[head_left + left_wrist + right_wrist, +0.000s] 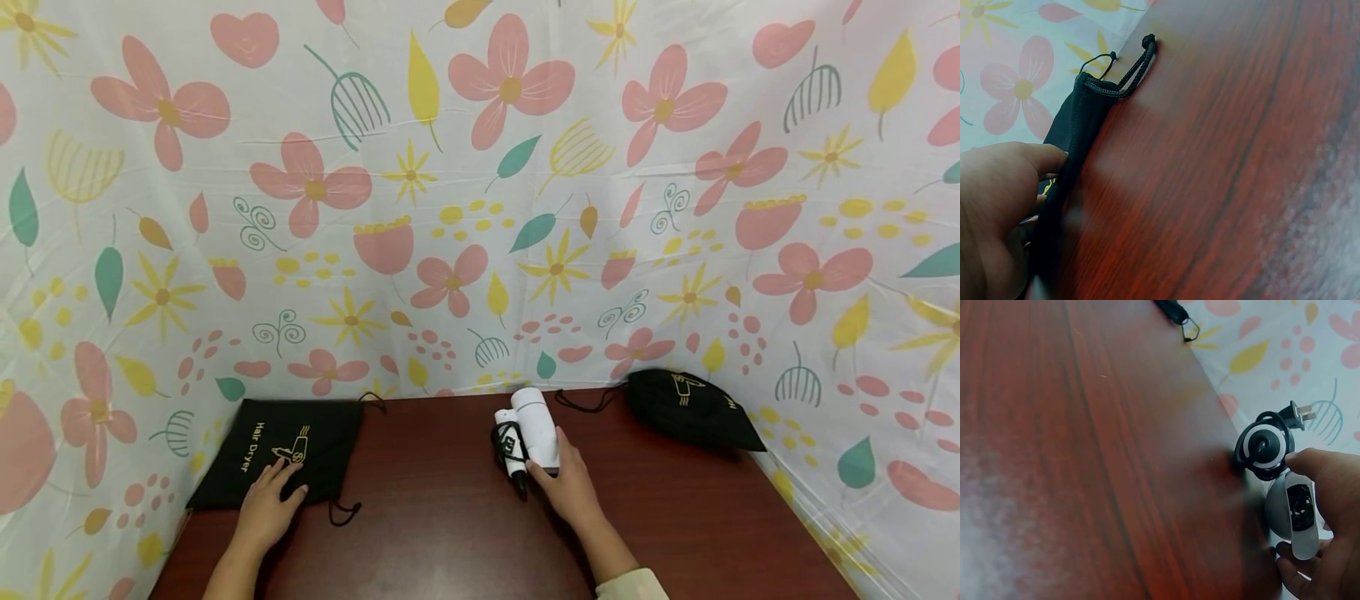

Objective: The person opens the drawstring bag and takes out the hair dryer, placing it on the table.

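Observation:
A flat black drawstring bag (330, 446) marked "Hair Dryer" lies at the table's left. My left hand (266, 508) rests on its front part, fingers spread; in the left wrist view the fingers of the hand (997, 200) touch the bag (1088, 112). Right of the middle lies a folded white hair dryer (536, 421), its black cord wound round the handle. My right hand (572, 483) grips its near end, thumb on the left. The right wrist view shows the hand (1338, 512) round the dryer (1277, 506), with the plug (1294, 415) sticking out.
A second black pouch (686, 412), fuller in shape, lies at the back right, its cord reaching left toward the dryer. The dark red wooden table (420, 533) is bordered by a floral curtain (465, 208) behind and on both sides.

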`<state>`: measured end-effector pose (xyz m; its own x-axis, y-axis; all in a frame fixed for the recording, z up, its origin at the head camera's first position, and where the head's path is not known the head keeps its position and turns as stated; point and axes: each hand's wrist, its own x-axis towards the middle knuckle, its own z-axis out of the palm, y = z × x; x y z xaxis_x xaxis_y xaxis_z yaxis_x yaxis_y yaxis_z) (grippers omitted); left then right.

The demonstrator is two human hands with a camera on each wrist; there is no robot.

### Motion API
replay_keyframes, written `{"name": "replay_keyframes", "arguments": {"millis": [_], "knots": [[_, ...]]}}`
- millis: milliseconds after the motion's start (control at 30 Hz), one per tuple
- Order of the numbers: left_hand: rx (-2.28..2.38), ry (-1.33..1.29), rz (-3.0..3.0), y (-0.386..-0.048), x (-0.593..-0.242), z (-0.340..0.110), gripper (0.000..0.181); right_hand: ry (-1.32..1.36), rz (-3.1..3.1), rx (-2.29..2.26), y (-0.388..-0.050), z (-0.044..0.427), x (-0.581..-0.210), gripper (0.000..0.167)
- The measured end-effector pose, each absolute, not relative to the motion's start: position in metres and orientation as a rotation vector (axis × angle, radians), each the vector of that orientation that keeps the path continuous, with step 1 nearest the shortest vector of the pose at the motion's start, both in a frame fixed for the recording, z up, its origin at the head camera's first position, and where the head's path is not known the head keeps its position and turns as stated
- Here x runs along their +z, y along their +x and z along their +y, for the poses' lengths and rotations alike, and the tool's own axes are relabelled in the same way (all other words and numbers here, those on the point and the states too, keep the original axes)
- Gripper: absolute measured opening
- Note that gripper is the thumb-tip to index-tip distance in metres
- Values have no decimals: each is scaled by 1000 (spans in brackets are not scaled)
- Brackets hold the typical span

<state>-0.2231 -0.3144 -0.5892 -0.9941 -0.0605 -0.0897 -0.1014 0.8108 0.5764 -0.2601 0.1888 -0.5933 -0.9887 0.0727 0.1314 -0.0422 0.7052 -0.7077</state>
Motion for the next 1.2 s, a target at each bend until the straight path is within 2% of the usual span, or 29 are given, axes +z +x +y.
{"name": "replay_keyframes", "arguments": {"millis": [1200], "knots": [[925, -146, 2919, -223, -591, -314, 53, -116, -2792, 1120, -288, 201, -592, 94]]}}
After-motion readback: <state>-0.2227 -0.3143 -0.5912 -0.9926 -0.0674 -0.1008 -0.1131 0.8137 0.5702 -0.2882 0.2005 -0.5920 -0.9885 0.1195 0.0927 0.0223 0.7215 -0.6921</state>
